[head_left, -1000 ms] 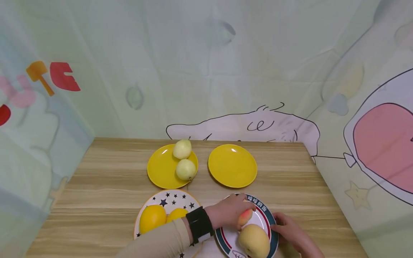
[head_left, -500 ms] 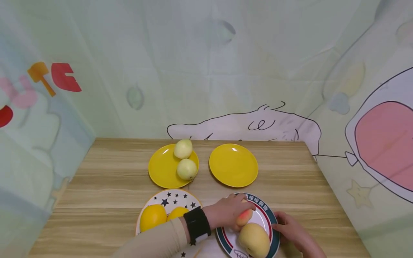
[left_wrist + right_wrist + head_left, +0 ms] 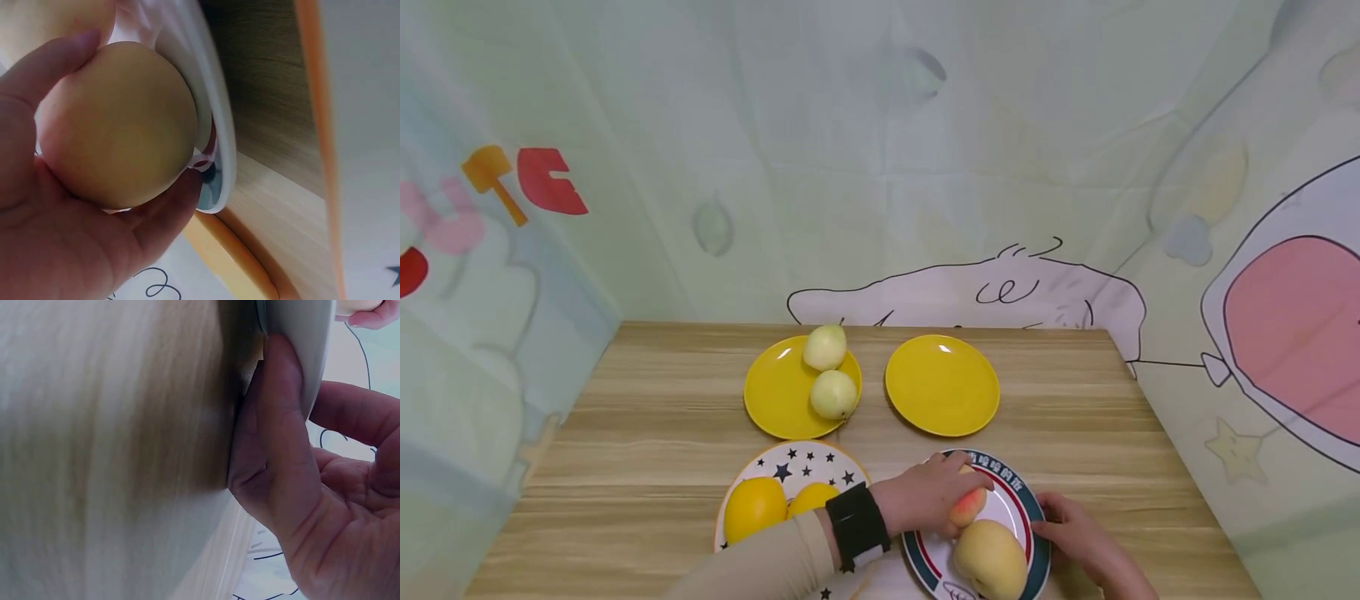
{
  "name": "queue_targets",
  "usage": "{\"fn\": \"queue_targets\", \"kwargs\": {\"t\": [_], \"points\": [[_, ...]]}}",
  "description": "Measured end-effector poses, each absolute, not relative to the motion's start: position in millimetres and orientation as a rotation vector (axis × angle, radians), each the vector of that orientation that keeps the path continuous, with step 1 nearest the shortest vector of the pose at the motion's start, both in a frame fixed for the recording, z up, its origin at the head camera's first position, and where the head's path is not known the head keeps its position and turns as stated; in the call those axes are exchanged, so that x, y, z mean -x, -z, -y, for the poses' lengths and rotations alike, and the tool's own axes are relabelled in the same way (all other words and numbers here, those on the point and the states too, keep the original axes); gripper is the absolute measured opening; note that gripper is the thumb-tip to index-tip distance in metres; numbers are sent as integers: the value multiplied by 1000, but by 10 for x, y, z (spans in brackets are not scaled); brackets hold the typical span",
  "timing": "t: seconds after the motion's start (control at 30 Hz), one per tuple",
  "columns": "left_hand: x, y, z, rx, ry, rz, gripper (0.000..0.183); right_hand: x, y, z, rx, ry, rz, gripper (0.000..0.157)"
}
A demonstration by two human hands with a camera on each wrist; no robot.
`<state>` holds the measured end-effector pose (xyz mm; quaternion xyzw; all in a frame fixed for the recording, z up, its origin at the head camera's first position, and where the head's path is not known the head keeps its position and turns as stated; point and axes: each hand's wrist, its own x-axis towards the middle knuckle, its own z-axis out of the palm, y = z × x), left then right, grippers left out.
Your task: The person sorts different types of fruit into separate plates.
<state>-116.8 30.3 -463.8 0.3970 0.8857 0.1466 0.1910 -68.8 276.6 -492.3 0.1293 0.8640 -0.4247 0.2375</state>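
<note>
My left hand [image 3: 925, 493] reaches over the plate with a dark teal rim [image 3: 1040, 554] and grips a red-blushed peach [image 3: 968, 506]. In the left wrist view its thumb and fingers curl round the peach [image 3: 122, 125], beside the plate's wall. A second, paler peach [image 3: 991, 560] lies on the same plate, nearer the front. At the plate's right side, my right hand [image 3: 1075, 533] pinches the rim. The right wrist view has the thumb on the upper side of the plate [image 3: 309, 344] and the fingers beneath it.
Left of this plate, a white star-patterned plate [image 3: 808, 454] bears two yellow-orange fruits [image 3: 755, 510], partly covered by my left forearm. Behind stand two yellow plates; the left one [image 3: 775, 392] carries two pale green pears [image 3: 833, 394], the right one [image 3: 942, 386] nothing. A printed curtain hangs behind the table.
</note>
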Motion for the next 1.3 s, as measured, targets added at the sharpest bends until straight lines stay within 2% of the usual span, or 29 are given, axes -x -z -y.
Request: {"fn": "queue_targets", "kwargs": {"t": [0.4,0.83,1.03,1.3], "points": [[1084,4535,-268,-1085,-328,-2529,88,699,4928,-2769,-401,1168,-2329,31],[1040,4060,10,-1103,-431,-2457,91,724,4914,-2786,-334,1141,-2369,32],[1107,3927,230,-996,-475,-2455,92,724,4893,-2759,-316,1098,-2361,36],[1281,3888,593,-801,-612,-2592,102,741,4855,-2783,-236,1158,-2327,29]]}}
